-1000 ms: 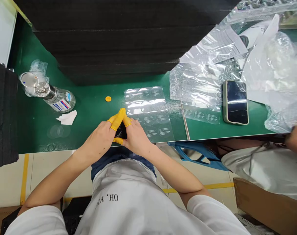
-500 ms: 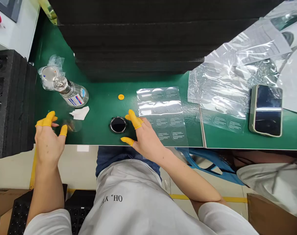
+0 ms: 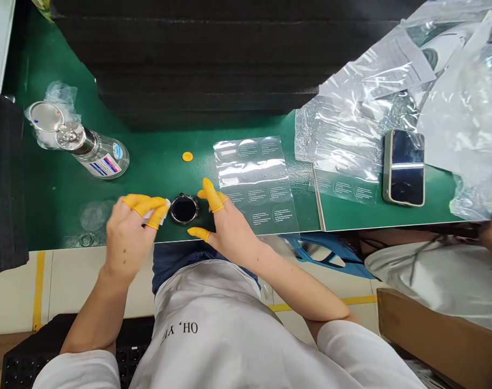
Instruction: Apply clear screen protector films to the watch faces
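One round black disc (image 3: 184,208) with a bright metal rim lies flat near the front edge of the green bench (image 3: 148,162), and neither hand grips it. Just to its left, the left hand (image 3: 126,232) pinches a small white wipe (image 3: 160,210) between yellow-capped thumb and forefinger, the wipe almost at the rim. On its other side the right hand (image 3: 225,229) rests with fingers spread, the capped forefinger (image 3: 211,195) close beside the disc. Judging by this, the disc's face is bare, not yet wiped or covered. The clear sheet of round films (image 3: 256,183) lies just right of that hand; whether any are gone I cannot tell. A clear bottle (image 3: 95,155) stands toward the left end and a phone (image 3: 404,167) lies toward the right end.
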The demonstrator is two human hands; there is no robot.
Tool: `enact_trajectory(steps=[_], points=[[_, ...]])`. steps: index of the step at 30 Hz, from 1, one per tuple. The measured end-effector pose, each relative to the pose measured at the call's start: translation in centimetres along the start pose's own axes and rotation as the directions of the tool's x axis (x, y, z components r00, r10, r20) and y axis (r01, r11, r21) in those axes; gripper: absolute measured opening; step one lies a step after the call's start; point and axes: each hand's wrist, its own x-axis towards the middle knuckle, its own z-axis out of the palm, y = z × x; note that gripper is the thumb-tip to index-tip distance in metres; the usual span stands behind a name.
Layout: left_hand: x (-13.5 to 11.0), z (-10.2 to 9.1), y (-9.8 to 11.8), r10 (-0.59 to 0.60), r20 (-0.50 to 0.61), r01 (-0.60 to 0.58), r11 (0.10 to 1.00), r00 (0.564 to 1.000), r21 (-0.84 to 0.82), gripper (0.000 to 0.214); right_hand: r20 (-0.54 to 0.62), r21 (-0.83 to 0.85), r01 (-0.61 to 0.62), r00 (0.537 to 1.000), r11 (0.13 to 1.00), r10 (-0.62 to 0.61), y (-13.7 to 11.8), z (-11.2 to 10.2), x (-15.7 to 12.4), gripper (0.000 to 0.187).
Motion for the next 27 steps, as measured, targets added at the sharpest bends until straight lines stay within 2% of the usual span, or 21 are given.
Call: enact_trajectory(steps=[3,7,10,15,21,23,27], points=[[-0.6,0.4,1.6,0.074,0.044,-0.074,0.997,0.996,-0.01,0.02,0.036,0.007,0.025,0.999,1.0,-0.025,0.2,0.0,1.4,0.114],[-0.4,1.2,1.6,0.044,0.056,-0.048,0.996,0.997,0.072,0.021,0.116,0.012,0.049,0.992,0.999,-0.05,0.7,0.1,2.8,0.099],[0.3,1.5,1.5,0.027,0.052,-0.03,0.997,0.998,0.069,0.022,0.121,0.025,0.038,0.992,0.999,-0.041,1.0,0.2,3.1,0.094],[1.5,2.0,1.9,0.015,0.073,-0.016,1.0,0.997,0.013,0.019,0.093,0.056,0.021,0.995,0.998,-0.027,1.1,0.4,3.1,0.1],[2.4,2.1,2.5,0.127,0.177,-0.125,0.992,0.976,-0.018,0.022,0.077,0.053,0.017,0.997,0.998,-0.021,1.3,0.8,3.1,0.105],[2.4,2.1,2.6,0.157,0.2,-0.152,0.988,0.967,-0.038,0.023,0.072,0.051,0.021,0.997,0.998,-0.025,1.3,0.8,3.0,0.099],[2.0,1.7,2.7,0.228,0.25,-0.215,0.973,0.941,-0.08,0.025,0.094,0.032,-0.014,0.995,0.999,0.011,1.2,0.6,3.1,0.076]])
